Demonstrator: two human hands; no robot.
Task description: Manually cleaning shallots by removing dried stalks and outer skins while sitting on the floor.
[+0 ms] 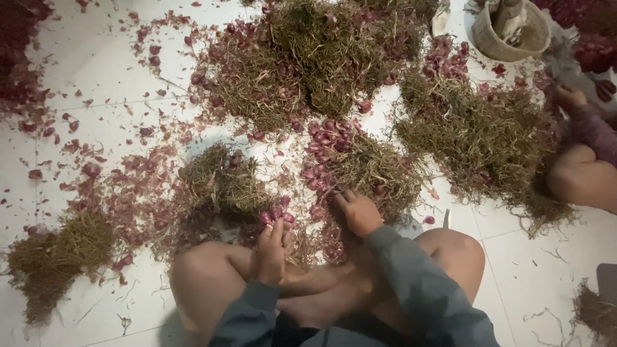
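Knees: I see my 2 bare knees low in the view, grey sleeves over them, as I sit on the white tiled floor [96, 77].
Left hand: my left hand [271, 250] is closed around a small cluster of red shallots [276, 215], the bulbs poking out just past the fingers.
Right hand: my right hand [358, 213] is curled, fingertips pressed into the near edge of a shallot bunch [350, 160]; I cannot tell whether it pinches a bulb or only the dry stalks.
Knife: a small blade [447, 220] lies on the floor just right of my right hand, untouched.
Near left: a stalk heap [54, 257] with almost no bulbs in it lies well left of my left knee.
Middle: a leafy clump [222, 183] lies just beyond my left hand, with loose purple skins [90, 170] scattered to its left.
Far: a big pile of dried tops [308, 54] holds only a few bulbs at its edges.
Right: another large pile [482, 135] lies in front of a second person, whose knee [578, 177] and hand [571, 97] show at the right edge.
Far right: a woven basket [491, 38] stands at the top.
Progress: I judge it partly done; much greenery looks stripped, yet the bunch under my right hand still carries many bulbs.
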